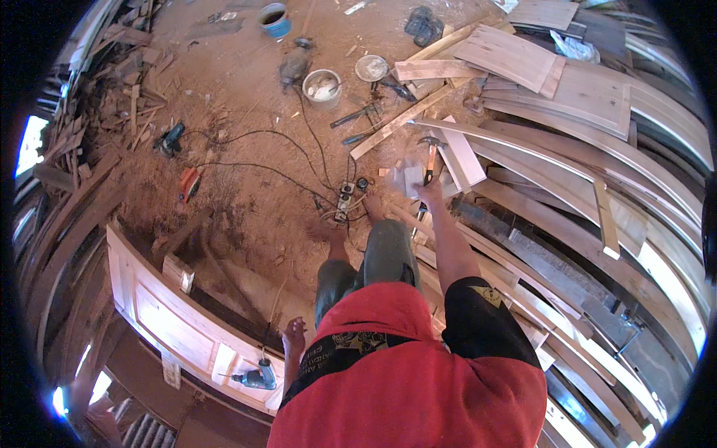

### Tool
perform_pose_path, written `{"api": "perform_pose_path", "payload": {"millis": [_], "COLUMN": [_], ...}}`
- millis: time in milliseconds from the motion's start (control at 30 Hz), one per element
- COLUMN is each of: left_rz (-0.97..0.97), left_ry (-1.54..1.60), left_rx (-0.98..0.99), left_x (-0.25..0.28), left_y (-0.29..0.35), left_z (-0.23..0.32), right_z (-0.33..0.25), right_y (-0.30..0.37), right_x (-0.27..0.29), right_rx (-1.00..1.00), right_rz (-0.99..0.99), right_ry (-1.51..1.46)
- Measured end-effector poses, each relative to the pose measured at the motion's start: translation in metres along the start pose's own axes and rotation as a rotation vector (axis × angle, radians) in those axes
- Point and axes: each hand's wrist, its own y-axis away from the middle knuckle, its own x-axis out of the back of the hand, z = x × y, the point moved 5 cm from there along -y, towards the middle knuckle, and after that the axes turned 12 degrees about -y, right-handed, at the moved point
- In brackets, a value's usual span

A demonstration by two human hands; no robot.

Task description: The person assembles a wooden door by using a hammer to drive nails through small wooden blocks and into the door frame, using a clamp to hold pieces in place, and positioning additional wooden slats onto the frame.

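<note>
My right hand is closed around the handle of a claw hammer, its head pointing away from me. Small pale wood blocks and offcuts lie beside the hammer. At my left side, my left hand hangs empty with its fingers loosely apart. Nearest to it is a pale wooden panelled door, lying along the left. On that door rests a blue-grey drill with its bit pointing left.
Ahead of my bare feet sits a power strip with black cords trailing over sawdust. An orange tool and a teal power tool lie left. Long boards are stacked right. A white bucket stands farther off.
</note>
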Motion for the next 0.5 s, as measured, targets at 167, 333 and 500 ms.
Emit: {"api": "perform_pose_path", "payload": {"millis": [167, 333, 500], "left_rz": [-0.084, -0.047, -0.016], "left_ry": [-0.102, -0.058, -0.046], "left_rx": [0.017, 0.18, 0.255], "left_x": [-0.026, -0.028, -0.029], "left_y": [0.037, 0.024, 0.031], "left_z": [0.054, 0.078, 0.062], "right_z": [-0.051, 0.003, 0.042], "right_y": [0.003, -0.043, -0.054], "right_x": [0.029, 0.03, 0.018], "right_rx": [-0.114, -0.165, -0.077], "right_rz": [-0.124, -0.117, -0.119], "right_ry": [0.03, 0.238, 0.24]}}
